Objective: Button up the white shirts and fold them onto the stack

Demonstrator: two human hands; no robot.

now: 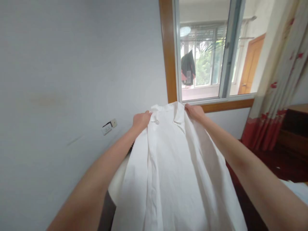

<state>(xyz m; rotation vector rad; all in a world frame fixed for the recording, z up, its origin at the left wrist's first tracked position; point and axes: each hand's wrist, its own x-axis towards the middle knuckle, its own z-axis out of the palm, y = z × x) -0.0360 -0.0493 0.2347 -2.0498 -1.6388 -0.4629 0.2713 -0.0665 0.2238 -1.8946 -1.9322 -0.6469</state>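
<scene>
Facing pale wall (84, 64), gripping white shirt (172, 160) by shoulders, left hand (141, 121), right hand (194, 112) closed. Could sag from one loosened pinch!

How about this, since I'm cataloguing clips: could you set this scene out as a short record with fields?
Item: white shirt, held up by both hands
Collar: collar at the far end, between the hands
Left hand: left hand grips the shirt beside the collar
Right hand: right hand grips the opposite side
Ahead: pale wall, wall socket, window
Far right: curtain with red flowers
</scene>
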